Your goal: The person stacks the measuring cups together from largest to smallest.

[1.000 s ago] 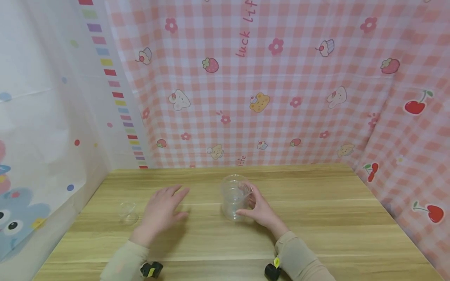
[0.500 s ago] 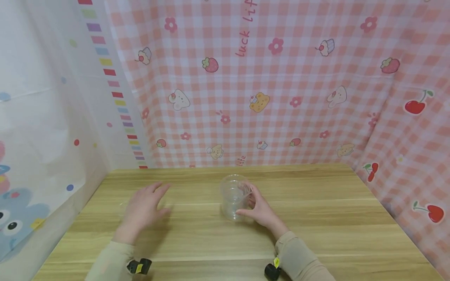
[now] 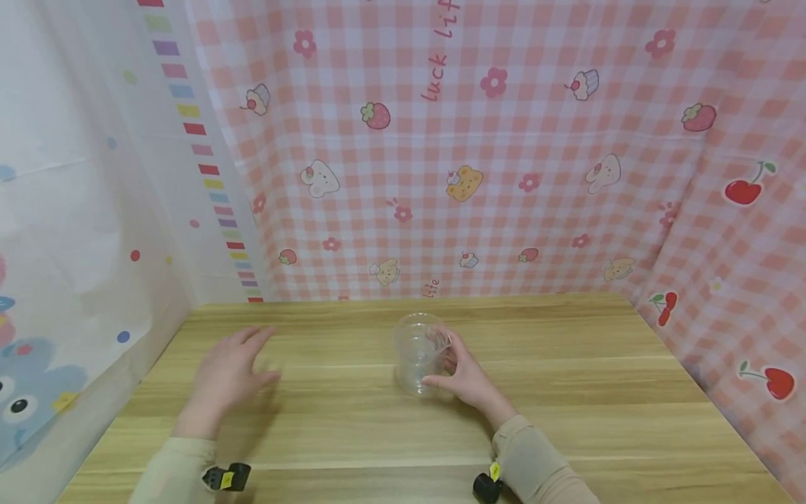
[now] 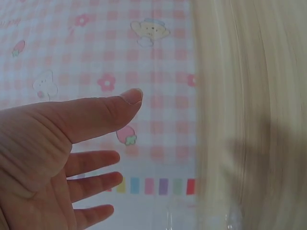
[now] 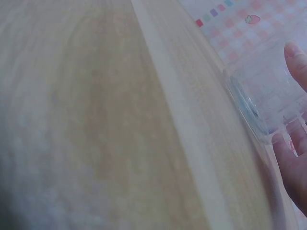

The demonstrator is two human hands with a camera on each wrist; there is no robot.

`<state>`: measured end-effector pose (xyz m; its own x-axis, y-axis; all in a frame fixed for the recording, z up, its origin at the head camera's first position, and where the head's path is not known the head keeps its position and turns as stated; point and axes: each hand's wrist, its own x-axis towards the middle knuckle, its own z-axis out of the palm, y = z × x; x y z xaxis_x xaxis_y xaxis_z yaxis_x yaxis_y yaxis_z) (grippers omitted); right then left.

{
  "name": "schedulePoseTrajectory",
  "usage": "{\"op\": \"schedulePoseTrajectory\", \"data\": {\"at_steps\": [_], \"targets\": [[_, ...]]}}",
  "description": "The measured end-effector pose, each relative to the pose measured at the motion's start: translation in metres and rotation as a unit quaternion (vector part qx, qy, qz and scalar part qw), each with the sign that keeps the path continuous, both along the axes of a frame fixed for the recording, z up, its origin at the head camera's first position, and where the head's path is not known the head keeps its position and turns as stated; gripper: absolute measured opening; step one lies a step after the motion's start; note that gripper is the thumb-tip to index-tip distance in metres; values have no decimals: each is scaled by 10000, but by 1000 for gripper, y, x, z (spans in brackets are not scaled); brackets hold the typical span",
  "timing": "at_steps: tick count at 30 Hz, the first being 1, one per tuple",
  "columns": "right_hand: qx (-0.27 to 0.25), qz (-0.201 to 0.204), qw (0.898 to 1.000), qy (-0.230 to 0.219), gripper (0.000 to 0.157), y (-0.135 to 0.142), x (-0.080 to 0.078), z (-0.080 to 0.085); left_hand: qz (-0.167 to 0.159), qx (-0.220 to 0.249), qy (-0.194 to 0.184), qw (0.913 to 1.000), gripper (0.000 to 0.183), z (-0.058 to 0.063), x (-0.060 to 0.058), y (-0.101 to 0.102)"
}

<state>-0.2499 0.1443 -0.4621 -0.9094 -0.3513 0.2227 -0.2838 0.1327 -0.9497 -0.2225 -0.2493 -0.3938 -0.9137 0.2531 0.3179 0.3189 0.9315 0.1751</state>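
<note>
My right hand (image 3: 462, 371) holds a clear plastic cup (image 3: 414, 353) near the middle of the table, thumb on the near side and fingers round its right side. The right wrist view shows the see-through cup (image 5: 264, 91) with its base by the wood and fingertips touching its wall. Over the left part of the table, my left hand (image 3: 227, 371) is spread, thumb apart from the fingers, and holds nothing. It hides that spot in the head view. A clear, faint edge of a see-through item (image 4: 232, 220) shows at the bottom of the left wrist view.
The wooden table (image 3: 378, 448) meets a pink checked cloth (image 3: 403, 154) at its back edge. A white patterned cloth (image 3: 75, 210) hangs along the left side, and cherry-print cloth (image 3: 743, 280) along the right.
My left hand has moved left across the table, covering the small clear cup that stood there in the earlier frames. The right hand and its cup have stayed in place.
</note>
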Motion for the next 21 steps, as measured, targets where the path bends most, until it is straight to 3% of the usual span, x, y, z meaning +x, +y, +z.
{"op": "schedulePoseTrajectory", "data": {"at_steps": [21], "targets": [[-74,66,10000,1,92,0,1,0,428,25,-387,9983,79,-11,0,-34]]}}
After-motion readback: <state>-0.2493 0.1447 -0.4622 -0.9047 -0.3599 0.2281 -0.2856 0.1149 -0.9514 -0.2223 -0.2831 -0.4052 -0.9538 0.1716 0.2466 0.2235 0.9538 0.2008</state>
